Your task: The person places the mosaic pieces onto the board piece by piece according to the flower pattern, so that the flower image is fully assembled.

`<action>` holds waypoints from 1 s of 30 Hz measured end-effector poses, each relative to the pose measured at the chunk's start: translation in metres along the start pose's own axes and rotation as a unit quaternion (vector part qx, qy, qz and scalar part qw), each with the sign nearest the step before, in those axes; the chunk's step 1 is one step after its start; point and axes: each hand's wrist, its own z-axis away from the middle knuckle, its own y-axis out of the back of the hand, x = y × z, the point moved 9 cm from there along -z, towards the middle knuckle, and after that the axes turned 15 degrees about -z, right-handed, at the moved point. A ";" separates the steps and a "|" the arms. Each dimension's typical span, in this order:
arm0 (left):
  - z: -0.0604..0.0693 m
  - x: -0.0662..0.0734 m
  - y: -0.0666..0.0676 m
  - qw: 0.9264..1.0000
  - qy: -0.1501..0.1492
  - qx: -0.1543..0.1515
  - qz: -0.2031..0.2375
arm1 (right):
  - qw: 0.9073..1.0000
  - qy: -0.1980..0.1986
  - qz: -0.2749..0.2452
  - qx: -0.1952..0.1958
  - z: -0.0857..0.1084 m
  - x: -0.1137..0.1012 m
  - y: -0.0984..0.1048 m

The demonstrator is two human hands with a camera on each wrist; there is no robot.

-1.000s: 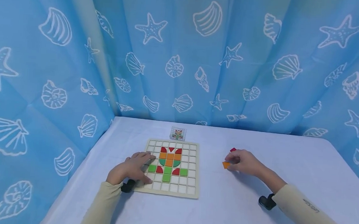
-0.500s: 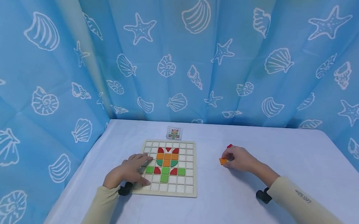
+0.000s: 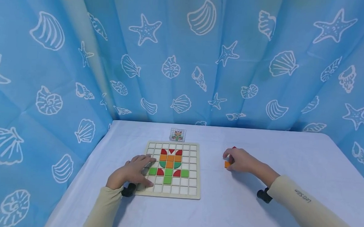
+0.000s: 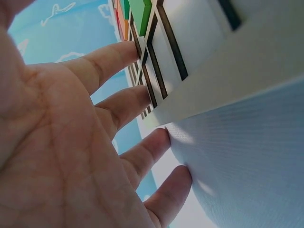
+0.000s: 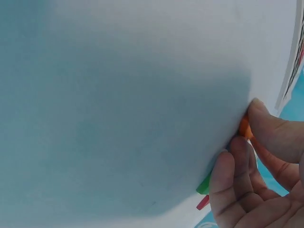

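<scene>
A pale square grid board (image 3: 199, 169) lies on the table, bearing a tulip-like pattern of red, orange and green tiles. My left hand (image 3: 132, 171) rests over its left side with fingers spread; in the left wrist view two fingertips touch the board and two reach the cloth. To the right of the board, my right hand (image 3: 242, 160) pinches a small orange tile (image 3: 227, 164) close to the tabletop. Fingers hide part of that tile in the right wrist view. A green tile (image 5: 203, 185) and a red tile (image 5: 203, 203) lie just beyond the hand.
Behind the board is a small pattern card (image 3: 177, 135) showing a similar picture. White cloth (image 3: 214, 211) covers the table. A blue curtain (image 3: 173, 41) with shells and starfish hangs along the back and left. Each wrist wears a black camera (image 3: 264, 196).
The orange tile has turned between my right fingers, and its edges now look squarer to the board. My left hand stays on the board. The head view has shifted slightly.
</scene>
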 end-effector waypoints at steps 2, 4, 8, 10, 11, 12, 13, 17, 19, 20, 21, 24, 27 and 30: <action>0.000 -0.001 -0.001 1.000 0.001 0.000 -0.001 | 1.000 0.001 -0.002 0.000 0.000 -0.001 -0.002; -0.001 -0.003 -0.002 1.000 0.003 -0.001 0.000 | 1.000 -0.001 -0.002 0.004 -0.001 -0.001 -0.003; -0.001 -0.005 -0.002 1.000 0.003 -0.001 0.000 | 1.000 0.029 0.009 0.007 -0.001 -0.005 -0.005; -0.001 -0.005 -0.001 1.000 0.002 0.001 0.001 | 0.999 0.046 0.016 0.008 -0.001 -0.007 -0.007; 0.000 -0.005 -0.001 1.000 0.001 0.001 0.001 | 0.998 0.051 0.019 0.008 -0.001 -0.009 -0.007; 0.000 -0.005 -0.001 1.000 0.001 0.002 0.002 | 0.998 0.057 0.021 0.008 -0.001 -0.010 -0.008; 0.000 -0.005 -0.001 1.000 0.001 0.002 0.002 | 0.998 0.058 0.021 0.009 -0.002 -0.011 -0.008; 0.000 -0.006 -0.001 1.000 0.004 0.003 0.001 | 0.999 0.050 0.018 0.011 -0.003 -0.016 -0.008; -0.001 -0.006 -0.002 1.000 0.004 0.001 0.000 | 0.999 0.048 0.017 0.011 -0.003 -0.019 -0.009; -0.001 -0.005 -0.003 1.000 0.003 -0.001 0.001 | 0.999 0.043 0.013 0.010 -0.003 -0.020 -0.009; -0.001 -0.004 -0.003 1.000 0.003 -0.003 0.002 | 0.999 0.040 0.010 0.008 -0.003 -0.021 -0.010; -0.001 -0.002 -0.002 1.000 0.001 -0.005 0.005 | 0.999 0.039 0.008 0.008 -0.003 -0.024 -0.012; -0.001 -0.001 -0.001 1.000 0.000 -0.003 0.005 | 0.999 0.034 -0.001 0.015 -0.004 -0.026 -0.014; -0.001 -0.001 -0.001 1.000 -0.001 -0.001 0.003 | 0.999 0.024 -0.010 0.032 -0.007 -0.029 -0.012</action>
